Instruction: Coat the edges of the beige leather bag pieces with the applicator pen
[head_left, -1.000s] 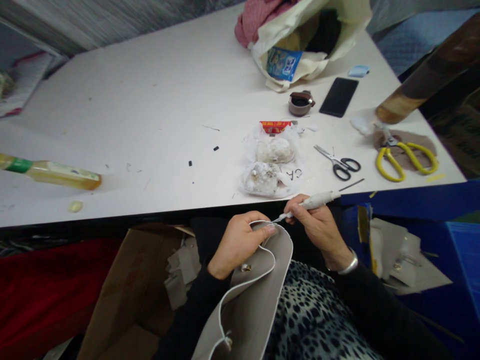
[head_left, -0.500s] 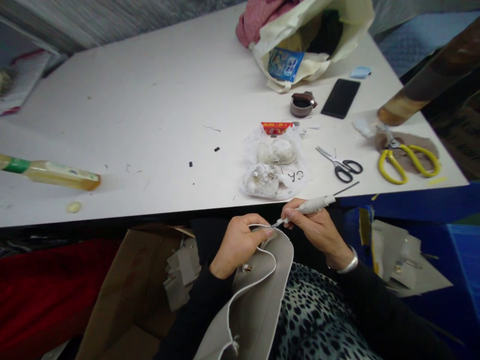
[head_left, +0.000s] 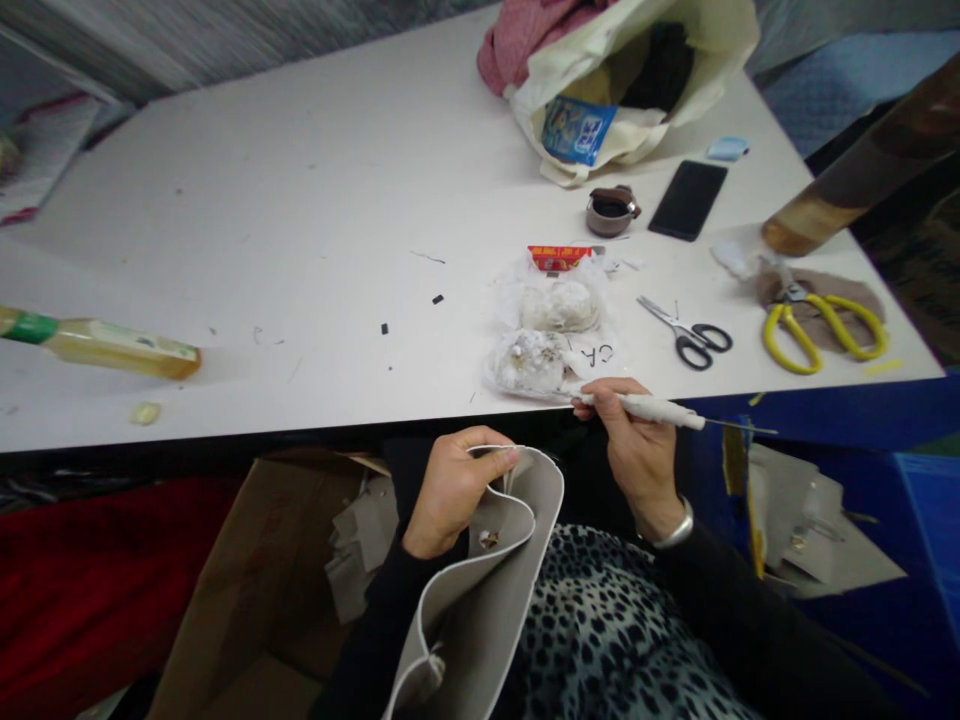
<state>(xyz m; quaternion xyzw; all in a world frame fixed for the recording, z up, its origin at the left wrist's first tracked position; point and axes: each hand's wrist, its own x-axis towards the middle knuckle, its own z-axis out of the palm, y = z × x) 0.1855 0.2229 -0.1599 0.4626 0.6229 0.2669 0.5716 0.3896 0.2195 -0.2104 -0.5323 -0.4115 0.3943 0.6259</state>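
Observation:
My left hand (head_left: 450, 490) is closed on the top edge of a grey leather piece (head_left: 487, 590) with a white painted rim, held over my lap below the table's front edge. A small metal stud sits on the piece near my fingers. My right hand (head_left: 637, 450) pinches a thin white-handled tool (head_left: 660, 408), lying nearly level, its tip lifted off the piece and pointing left toward the clear plastic bags (head_left: 551, 335) at the table's front edge.
On the white table (head_left: 300, 200) lie black scissors (head_left: 690, 335), yellow scissors (head_left: 821, 328), a phone (head_left: 688, 199), a small brown cup (head_left: 609, 212), an open cream bag (head_left: 630, 80) and a yellowish bottle (head_left: 105, 345). A cardboard box (head_left: 255, 580) stands lower left; blue bins lie right.
My right hand has lifted the tool off the leather edge and turned it level. The left hand has bent the leather piece over and shifted it slightly left.

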